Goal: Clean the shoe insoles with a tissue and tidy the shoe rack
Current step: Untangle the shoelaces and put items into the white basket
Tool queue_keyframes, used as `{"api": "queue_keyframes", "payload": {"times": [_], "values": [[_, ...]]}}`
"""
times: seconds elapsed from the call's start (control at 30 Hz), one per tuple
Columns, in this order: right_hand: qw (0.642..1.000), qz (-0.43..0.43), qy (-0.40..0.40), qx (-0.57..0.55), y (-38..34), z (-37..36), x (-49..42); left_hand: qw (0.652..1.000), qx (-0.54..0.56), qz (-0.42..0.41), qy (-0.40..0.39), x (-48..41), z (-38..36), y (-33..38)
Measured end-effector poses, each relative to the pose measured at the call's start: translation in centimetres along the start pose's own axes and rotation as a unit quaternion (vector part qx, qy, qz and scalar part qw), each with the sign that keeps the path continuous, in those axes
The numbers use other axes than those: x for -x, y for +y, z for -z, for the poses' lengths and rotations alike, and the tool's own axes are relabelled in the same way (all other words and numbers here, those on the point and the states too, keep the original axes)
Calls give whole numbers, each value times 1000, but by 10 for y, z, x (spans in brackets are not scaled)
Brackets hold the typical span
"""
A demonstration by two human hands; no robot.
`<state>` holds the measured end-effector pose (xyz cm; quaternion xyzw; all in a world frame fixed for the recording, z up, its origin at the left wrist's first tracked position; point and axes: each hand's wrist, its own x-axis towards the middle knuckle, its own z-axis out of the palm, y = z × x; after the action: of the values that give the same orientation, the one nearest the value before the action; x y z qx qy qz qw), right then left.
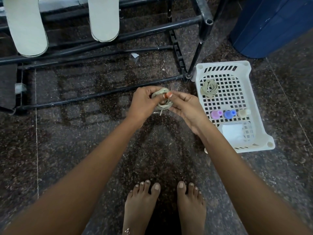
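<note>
Nearby, the white basket (223, 63) beside the shoe rack (205, 12) holds a coiled lace (209, 88), three small bottles (229, 114) and a white tissue (232, 132), while the left hand (144, 102) and right hand (186, 107) pinch a second lace coil (165, 106) between curled fingers, over open floor below the two racked insoles (25, 26).

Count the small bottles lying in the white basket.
3, in a row across the white basket: from the picture's left, a pink bottle, a blue bottle and a cream bottle. None appears hidden.
</note>
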<state>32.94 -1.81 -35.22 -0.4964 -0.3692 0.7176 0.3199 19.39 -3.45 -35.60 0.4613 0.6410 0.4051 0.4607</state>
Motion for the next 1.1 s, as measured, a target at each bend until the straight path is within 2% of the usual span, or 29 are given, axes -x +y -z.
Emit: {"api": "queue_keyframes", "payload": {"times": [0.13,0.3,0.47,0.63,0.8,0.93,1.1], "values": [[1000,0,3,20,2,3,-1,1000,-19,-6,-1,0,0,0],[1000,-18,8,-10,0,5,-2,1000,1,0,-12,0,2,1],[998,-39,9,-46,0,4,-2,998,60,24,-29,3,2,-2],[995,-31,8,-90,1,2,-1,979,169,100,-57,6,5,-5],[998,15,-47,-38,0,1,0,962,220,156,-55,7,4,0],[995,82,-13,49,-1,0,-1,952,244,183,-41,4,5,5],[980,134,18,149,0,-2,-1,957,225,177,-42,3,5,6]]}}
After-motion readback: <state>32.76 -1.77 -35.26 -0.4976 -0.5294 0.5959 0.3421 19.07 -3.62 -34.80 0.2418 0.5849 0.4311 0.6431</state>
